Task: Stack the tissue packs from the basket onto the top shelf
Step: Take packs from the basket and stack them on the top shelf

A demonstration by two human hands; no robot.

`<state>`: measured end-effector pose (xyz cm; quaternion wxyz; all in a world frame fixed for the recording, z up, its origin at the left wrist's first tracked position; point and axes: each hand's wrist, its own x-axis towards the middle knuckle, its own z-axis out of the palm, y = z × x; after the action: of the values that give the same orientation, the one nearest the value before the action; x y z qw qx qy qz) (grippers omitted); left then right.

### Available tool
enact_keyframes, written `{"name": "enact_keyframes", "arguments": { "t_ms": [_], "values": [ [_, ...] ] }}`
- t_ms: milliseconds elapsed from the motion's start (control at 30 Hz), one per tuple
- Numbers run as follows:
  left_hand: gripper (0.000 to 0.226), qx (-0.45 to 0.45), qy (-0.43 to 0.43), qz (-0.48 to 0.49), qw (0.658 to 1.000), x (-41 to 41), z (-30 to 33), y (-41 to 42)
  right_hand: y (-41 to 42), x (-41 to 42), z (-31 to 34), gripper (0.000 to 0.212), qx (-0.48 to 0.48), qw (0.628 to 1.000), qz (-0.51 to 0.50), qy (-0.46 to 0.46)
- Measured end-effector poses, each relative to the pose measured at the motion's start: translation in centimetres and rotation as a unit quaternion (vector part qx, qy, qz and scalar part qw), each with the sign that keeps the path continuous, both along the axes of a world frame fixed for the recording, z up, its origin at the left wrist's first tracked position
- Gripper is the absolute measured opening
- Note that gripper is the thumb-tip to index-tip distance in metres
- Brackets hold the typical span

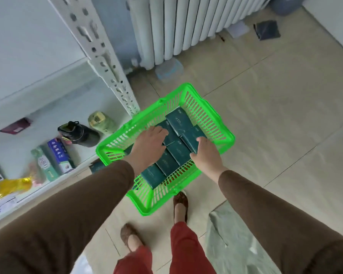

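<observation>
A bright green plastic basket (214,115) sits on the tiled floor and holds several dark green tissue packs (178,120). My left hand (149,144) reaches into the basket's left half, fingers spread down over a pack. My right hand (206,153) is on the packs at the basket's right side, fingers curled round the edge of one. The white shelf unit (107,62) stands to the left; its top shelf is out of view.
The lower shelf at left holds a black bottle (79,133), a pale green jar (102,121), boxes (57,155) and yellow wrapping (10,186). A white radiator (186,22) stands behind the basket. My feet (180,204) are just in front of the basket.
</observation>
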<state>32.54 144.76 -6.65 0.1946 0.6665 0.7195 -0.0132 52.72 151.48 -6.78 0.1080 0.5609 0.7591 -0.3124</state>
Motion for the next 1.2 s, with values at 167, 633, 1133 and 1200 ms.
{"name": "enact_keyframes", "arguments": {
  "t_ms": [167,633,1133,1200],
  "values": [
    [0.055,-0.029,0.078,-0.081,0.993,1.0,-7.3,7.9,4.9,0.1,-7.5,0.050,0.001,0.997,0.001,-0.071],
    [0.039,-0.036,0.268,-0.197,0.942,0.7,-17.0,13.9,7.1,-1.1,-17.3,0.070,-0.006,0.987,0.025,-0.161],
    [0.049,0.023,-0.052,0.255,0.965,-10.1,8.8,-11.0,-0.9,-7.2,8.6,0.061,-0.079,0.977,0.128,0.150],
    [0.054,0.049,-0.056,0.305,0.949,-12.5,13.2,-16.3,-4.1,-10.2,12.7,0.063,-0.067,0.969,0.136,0.196]
  ]
}}
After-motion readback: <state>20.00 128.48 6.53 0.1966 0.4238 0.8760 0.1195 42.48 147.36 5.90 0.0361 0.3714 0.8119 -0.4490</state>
